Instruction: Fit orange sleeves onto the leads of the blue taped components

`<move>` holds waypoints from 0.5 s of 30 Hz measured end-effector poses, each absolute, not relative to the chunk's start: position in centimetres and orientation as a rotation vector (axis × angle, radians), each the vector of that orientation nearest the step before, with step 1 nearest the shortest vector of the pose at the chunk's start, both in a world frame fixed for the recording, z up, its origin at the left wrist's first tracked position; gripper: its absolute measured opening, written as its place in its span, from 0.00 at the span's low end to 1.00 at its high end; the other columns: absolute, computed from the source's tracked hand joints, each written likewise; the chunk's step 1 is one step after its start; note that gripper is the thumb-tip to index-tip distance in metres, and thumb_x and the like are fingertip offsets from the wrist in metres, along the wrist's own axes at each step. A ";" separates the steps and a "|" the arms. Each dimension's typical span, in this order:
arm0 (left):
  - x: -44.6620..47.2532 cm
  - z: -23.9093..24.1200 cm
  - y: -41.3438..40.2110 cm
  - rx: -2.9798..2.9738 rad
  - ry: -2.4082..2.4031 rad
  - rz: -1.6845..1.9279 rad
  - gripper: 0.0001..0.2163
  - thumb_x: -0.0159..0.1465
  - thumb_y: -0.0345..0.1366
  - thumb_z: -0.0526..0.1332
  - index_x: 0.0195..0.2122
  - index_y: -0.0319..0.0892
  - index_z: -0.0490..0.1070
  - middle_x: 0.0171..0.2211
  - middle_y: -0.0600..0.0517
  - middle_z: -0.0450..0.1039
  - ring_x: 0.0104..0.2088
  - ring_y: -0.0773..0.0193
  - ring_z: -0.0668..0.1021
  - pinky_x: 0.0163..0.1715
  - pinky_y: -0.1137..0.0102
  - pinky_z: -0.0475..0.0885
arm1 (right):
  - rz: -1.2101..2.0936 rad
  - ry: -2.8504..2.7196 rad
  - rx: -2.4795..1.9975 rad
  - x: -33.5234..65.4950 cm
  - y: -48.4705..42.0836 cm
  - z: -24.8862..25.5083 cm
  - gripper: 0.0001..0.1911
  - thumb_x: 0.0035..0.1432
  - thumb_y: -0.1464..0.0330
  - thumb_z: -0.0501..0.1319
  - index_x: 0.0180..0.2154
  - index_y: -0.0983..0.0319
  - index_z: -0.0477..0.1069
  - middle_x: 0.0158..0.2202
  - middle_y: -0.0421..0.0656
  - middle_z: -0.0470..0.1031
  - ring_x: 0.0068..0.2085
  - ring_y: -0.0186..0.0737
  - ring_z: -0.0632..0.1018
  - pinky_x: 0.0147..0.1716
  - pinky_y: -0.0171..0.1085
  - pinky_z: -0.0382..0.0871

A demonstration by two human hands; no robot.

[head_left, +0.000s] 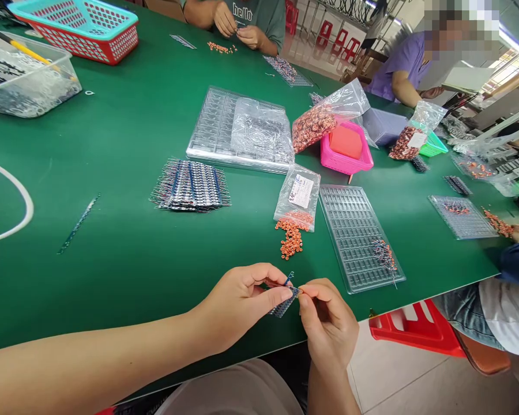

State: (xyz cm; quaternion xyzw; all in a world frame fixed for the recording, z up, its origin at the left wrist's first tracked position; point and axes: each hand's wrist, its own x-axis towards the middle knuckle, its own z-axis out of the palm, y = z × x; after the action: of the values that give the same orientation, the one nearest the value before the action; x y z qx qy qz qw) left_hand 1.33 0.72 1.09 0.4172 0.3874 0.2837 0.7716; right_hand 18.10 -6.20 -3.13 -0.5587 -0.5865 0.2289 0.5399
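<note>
My left hand (251, 305) is closed on a narrow blue circuit-board strip (284, 305), held between thumb and fingers just above the table's near edge. My right hand (328, 317) pinches at the strip's right end; a speck of orange shows at the fingertips, too small to name. Beyond my hands lies a loose pile of small orange rings (291, 239), spilling from a labelled clear plastic bag (300, 193). To the right is a clear ridged tray (350, 230), with several wired orange pieces (384, 256) on its near right part.
A stack of similar strips (192, 187) sits left of the bag. Farther back are a large clear tray (216, 124), a bag of copper-coloured rings (313, 127) and a pink basket (346, 167). A clear bin (30, 86) stands far left. Other people work around the green table (125, 144).
</note>
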 end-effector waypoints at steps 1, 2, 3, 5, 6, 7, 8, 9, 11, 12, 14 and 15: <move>1.3 1.1 0.7 0.905 0.838 0.614 0.05 0.59 0.35 0.67 0.31 0.39 0.76 0.28 0.55 0.73 0.29 0.68 0.73 0.33 0.71 0.70 | 0.547 -1.391 -1.328 18.1 -6.2 -3.1 0.07 0.62 0.75 0.62 0.39 0.58 0.75 0.32 0.41 0.74 0.31 0.36 0.75 0.25 0.33 0.69; 1.3 1.1 0.7 0.908 0.835 0.612 0.05 0.59 0.35 0.67 0.31 0.39 0.76 0.27 0.55 0.73 0.29 0.67 0.73 0.33 0.71 0.70 | 0.547 -1.389 -1.329 18.1 -6.2 -3.1 0.07 0.62 0.75 0.62 0.39 0.58 0.75 0.32 0.41 0.74 0.31 0.35 0.75 0.25 0.33 0.69; 1.3 1.2 0.7 0.911 0.833 0.610 0.05 0.59 0.35 0.67 0.31 0.39 0.76 0.27 0.55 0.73 0.29 0.67 0.73 0.33 0.71 0.70 | 0.544 -1.390 -1.332 18.1 -6.2 -3.1 0.07 0.63 0.75 0.62 0.39 0.58 0.75 0.32 0.41 0.74 0.31 0.36 0.75 0.25 0.33 0.69; 1.2 1.2 0.7 0.920 0.828 0.604 0.05 0.59 0.35 0.66 0.31 0.39 0.76 0.27 0.55 0.73 0.29 0.67 0.73 0.33 0.70 0.70 | 0.535 -1.393 -1.341 18.1 -6.2 -3.2 0.06 0.62 0.74 0.62 0.38 0.58 0.76 0.31 0.41 0.74 0.31 0.36 0.75 0.25 0.33 0.69; 1.2 1.3 0.7 0.925 0.828 0.601 0.05 0.59 0.35 0.66 0.31 0.39 0.76 0.27 0.55 0.73 0.29 0.67 0.73 0.33 0.70 0.70 | 0.533 -1.392 -1.345 18.1 -6.2 -3.2 0.06 0.62 0.74 0.62 0.38 0.58 0.76 0.31 0.41 0.74 0.31 0.36 0.75 0.25 0.33 0.69; 1.2 1.3 0.7 0.928 0.830 0.597 0.05 0.60 0.35 0.66 0.31 0.39 0.76 0.27 0.55 0.73 0.30 0.67 0.73 0.34 0.70 0.70 | 0.535 -1.393 -1.346 18.1 -6.2 -3.2 0.06 0.62 0.74 0.62 0.38 0.58 0.76 0.32 0.41 0.74 0.31 0.36 0.75 0.25 0.33 0.69; 1.2 1.3 0.8 0.933 0.832 0.594 0.05 0.60 0.36 0.66 0.31 0.39 0.76 0.27 0.55 0.73 0.30 0.67 0.73 0.34 0.70 0.70 | 0.540 -1.394 -1.345 18.1 -6.2 -3.2 0.06 0.62 0.75 0.62 0.39 0.58 0.76 0.32 0.41 0.74 0.31 0.36 0.75 0.25 0.33 0.69; 1.2 1.3 0.8 0.939 0.835 0.590 0.06 0.59 0.36 0.66 0.31 0.39 0.76 0.27 0.55 0.73 0.30 0.67 0.73 0.34 0.70 0.70 | 0.548 -1.395 -1.341 18.2 -6.2 -3.2 0.07 0.62 0.75 0.62 0.39 0.58 0.75 0.32 0.41 0.74 0.31 0.36 0.75 0.25 0.33 0.69; 1.2 1.3 0.8 0.948 0.843 0.579 0.06 0.59 0.37 0.66 0.31 0.39 0.75 0.27 0.55 0.72 0.29 0.66 0.73 0.34 0.70 0.70 | 0.571 -1.404 -1.331 18.2 -6.2 -3.2 0.07 0.62 0.76 0.62 0.39 0.58 0.75 0.32 0.41 0.74 0.31 0.35 0.74 0.25 0.33 0.68; 1.2 1.3 0.8 0.948 0.847 0.574 0.07 0.59 0.38 0.66 0.31 0.39 0.75 0.27 0.55 0.72 0.29 0.66 0.72 0.33 0.70 0.69 | 0.583 -1.408 -1.326 18.3 -6.2 -3.2 0.07 0.62 0.76 0.62 0.39 0.58 0.75 0.32 0.41 0.73 0.31 0.35 0.74 0.25 0.33 0.68; 1.2 1.3 0.8 0.929 0.859 0.552 0.08 0.58 0.39 0.67 0.31 0.39 0.75 0.26 0.56 0.71 0.28 0.67 0.71 0.31 0.71 0.68 | 0.612 -1.413 -1.317 18.4 -6.1 -3.2 0.07 0.62 0.75 0.62 0.39 0.58 0.74 0.32 0.41 0.73 0.31 0.35 0.74 0.26 0.33 0.68; 1.2 1.4 0.8 0.917 0.867 0.538 0.08 0.58 0.39 0.67 0.31 0.39 0.74 0.26 0.57 0.70 0.28 0.68 0.70 0.29 0.72 0.67 | 0.631 -1.411 -1.313 18.4 -6.0 -3.2 0.06 0.62 0.75 0.62 0.39 0.58 0.74 0.32 0.41 0.73 0.31 0.35 0.74 0.25 0.33 0.67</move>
State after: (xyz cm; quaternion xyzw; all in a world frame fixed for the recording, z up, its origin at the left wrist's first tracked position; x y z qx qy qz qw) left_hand 1.25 0.84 1.37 0.4232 0.4005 0.2483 0.7739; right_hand 18.44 -6.04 -3.20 -0.5497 -0.5907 0.2640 0.5284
